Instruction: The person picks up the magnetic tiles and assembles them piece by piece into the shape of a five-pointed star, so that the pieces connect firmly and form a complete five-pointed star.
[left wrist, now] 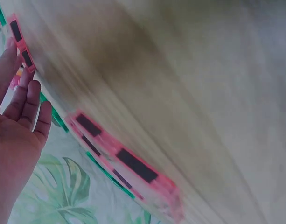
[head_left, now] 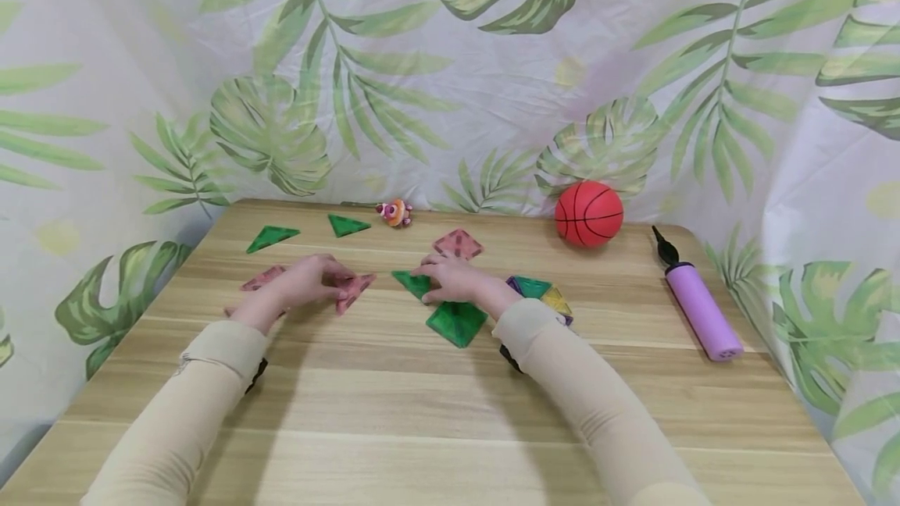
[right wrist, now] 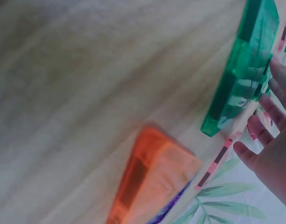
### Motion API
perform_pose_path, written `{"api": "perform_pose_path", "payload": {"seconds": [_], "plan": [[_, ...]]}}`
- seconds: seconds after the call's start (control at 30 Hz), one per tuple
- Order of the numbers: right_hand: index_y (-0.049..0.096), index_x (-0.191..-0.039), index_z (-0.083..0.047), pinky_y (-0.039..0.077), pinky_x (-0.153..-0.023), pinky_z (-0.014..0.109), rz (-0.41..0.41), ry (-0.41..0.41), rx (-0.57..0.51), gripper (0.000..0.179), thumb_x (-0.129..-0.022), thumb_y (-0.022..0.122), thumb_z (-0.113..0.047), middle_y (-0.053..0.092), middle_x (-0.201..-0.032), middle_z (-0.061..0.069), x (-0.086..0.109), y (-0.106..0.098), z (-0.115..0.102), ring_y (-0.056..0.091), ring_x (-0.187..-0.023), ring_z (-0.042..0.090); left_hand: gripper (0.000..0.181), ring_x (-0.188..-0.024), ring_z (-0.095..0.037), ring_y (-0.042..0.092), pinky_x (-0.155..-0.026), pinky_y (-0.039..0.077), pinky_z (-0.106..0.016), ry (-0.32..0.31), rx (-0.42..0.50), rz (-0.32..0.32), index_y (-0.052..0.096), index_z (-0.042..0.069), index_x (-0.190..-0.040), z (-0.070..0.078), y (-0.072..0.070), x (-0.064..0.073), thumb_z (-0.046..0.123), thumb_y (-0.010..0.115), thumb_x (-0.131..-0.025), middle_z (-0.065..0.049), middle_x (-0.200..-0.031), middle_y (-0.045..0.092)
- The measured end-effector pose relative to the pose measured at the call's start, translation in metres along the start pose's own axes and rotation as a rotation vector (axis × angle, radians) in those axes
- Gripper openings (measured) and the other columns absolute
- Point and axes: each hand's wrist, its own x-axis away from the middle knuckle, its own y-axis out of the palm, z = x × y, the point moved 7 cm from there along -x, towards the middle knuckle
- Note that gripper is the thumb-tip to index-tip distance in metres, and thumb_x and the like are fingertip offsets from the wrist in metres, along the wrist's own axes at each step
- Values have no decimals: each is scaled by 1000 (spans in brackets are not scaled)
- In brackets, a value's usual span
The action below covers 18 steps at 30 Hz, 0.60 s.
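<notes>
My left hand (head_left: 307, 279) pinches a pink triangular magnetic tile (head_left: 356, 290) between thumb and fingertips; the left wrist view shows this tile (left wrist: 22, 44) edge-on, dark magnets along its side. To the right, my right hand (head_left: 458, 279) holds a small green triangular tile (head_left: 408, 281) by its edges, thumb on the near side. Just below that hand lies a green diamond-shaped piece (head_left: 457, 325), large in the right wrist view. More pink tiles (head_left: 262, 278) lie beside the left hand, partly hidden by the wrist. A pink square tile (head_left: 466, 242) lies beyond the right hand.
Two green triangles (head_left: 273, 237) lie at the far left, near a small figurine (head_left: 395, 212). A multicoloured tile cluster (head_left: 537, 289) sits right of the right wrist. A red ball (head_left: 589, 214) and a purple hand pump (head_left: 703, 311) are on the right.
</notes>
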Motion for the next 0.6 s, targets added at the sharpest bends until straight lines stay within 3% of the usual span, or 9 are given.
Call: {"api": "perform_pose_path", "payload": {"seconds": [0.27, 0.6], "plan": [[50, -138, -21, 28, -108, 50, 68, 113, 37, 66, -82, 65, -54, 48, -131, 3, 5, -2, 2, 37, -126, 24, 44, -77, -17, 49, -69, 41, -32, 6, -64, 12, 62, 8, -124, 13, 12, -12, 27, 71, -85, -6, -89, 57], [55, -131, -16, 37, -100, 47, 139, 184, -38, 69, -77, 69, -57, 52, -127, 5, 9, 1, -3, 42, -124, 25, 43, -72, -16, 50, -66, 43, -32, 16, -101, 47, 66, 5, -111, 43, 22, -28, 35, 73, -81, -4, -81, 60]]}}
